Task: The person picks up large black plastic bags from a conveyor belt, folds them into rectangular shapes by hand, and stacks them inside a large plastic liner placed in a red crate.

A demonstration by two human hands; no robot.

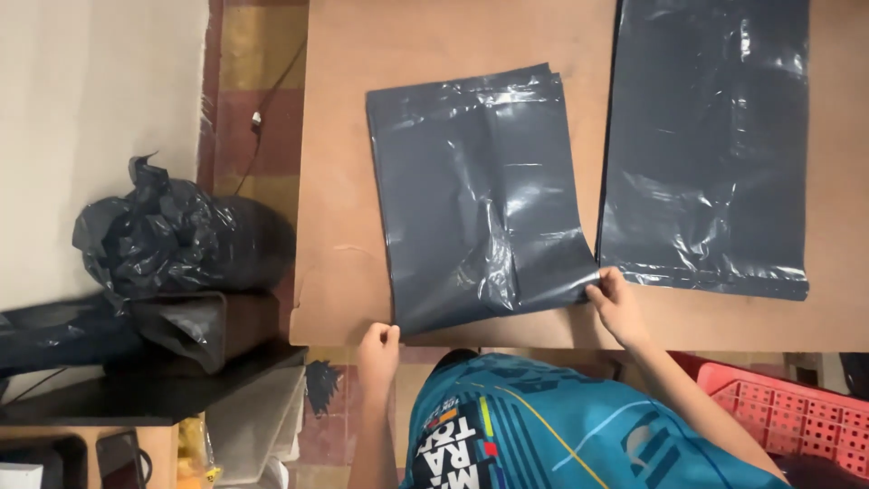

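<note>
1. Table (344,181): brown board top, fills upper centre and right of view. We see its near edge running just above the person's chest, its left edge beside a patterned floor strip.
2. Large grey poly mailer bag (711,145): flat on table at right, glossy, rectangular, top runs out of frame. Apart from item 3 by a narrow bare strip of table.
3. Smaller grey poly mailer (480,195): flat at table centre, slightly skewed, creased near lower middle; looks like more than one layer at top edge. Lower edge lies close to table's near edge.
4. Crumpled black plastic bag (172,240): off table at left, on a dark shelf unit, w/ more black sheeting below it.
5. Red plastic crate (787,412): lattice wall, lower right, below table level.
6. Left hand (378,349): grip closed around lower-left corner of item 3, at table's near edge.
7. Right hand (615,299): grip pinching lower-right corner of item 3, thumb on top.

Open room: bare table left of item 3 and along the near edge between both hands.
</note>
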